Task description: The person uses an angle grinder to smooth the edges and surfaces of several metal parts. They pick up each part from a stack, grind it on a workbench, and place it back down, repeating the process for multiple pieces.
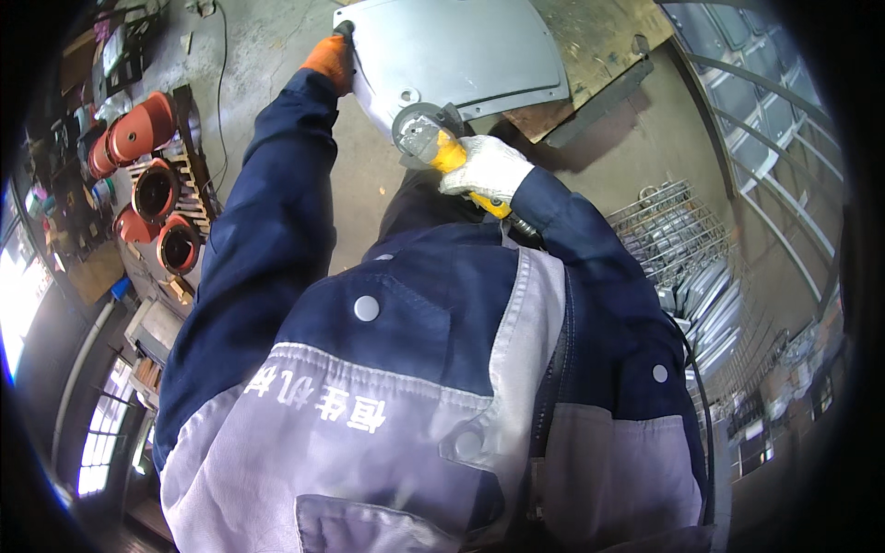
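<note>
A pale grey sheet-metal panel [452, 51], curved along one side and with small holes near its edges, lies at the top of the view. My left hand [334, 61], in an orange and black glove, grips its left corner; some fingers are hidden by the edge. My right hand [489, 170], white-gloved, is wrapped round the body of a yellow angle grinder [449, 153]. The grinder's disc and grey head sit right beside the panel's near edge, close to a round hole; I cannot tell whether the disc touches the metal.
A worn wooden tabletop [613, 32] supports the panel. To the right stand a wire basket [668, 226] of metal parts and a curved metal frame [765, 161]. Orange-red round housings [143, 129] stand by pallets on the left. A dark cable [224, 92] crosses the floor.
</note>
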The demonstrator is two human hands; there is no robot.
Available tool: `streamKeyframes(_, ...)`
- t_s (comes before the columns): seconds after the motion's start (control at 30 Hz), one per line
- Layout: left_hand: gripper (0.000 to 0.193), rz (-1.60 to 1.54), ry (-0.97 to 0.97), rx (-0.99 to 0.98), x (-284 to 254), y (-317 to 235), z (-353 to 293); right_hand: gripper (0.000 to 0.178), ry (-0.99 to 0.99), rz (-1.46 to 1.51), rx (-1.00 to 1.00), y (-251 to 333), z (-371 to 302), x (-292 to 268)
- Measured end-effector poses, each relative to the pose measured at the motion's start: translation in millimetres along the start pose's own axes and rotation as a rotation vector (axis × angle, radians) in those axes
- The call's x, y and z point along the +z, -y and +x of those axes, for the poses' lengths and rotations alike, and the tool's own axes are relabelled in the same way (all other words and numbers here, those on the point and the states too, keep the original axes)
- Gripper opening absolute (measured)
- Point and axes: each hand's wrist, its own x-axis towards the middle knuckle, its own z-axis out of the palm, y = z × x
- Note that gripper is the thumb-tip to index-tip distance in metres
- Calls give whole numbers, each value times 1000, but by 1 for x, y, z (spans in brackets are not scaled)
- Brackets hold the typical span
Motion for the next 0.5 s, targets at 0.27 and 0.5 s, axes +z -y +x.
streamKeyframes(0.27, 67, -89, -66, -131, -2, -12, -9, 41, -41, 327, 131, -22, -6, -16)
streamKeyframes(0.5, 66, -51, -86, -190, 1, -22, -16, 41, -84, 364, 213, -54, 0, -47)
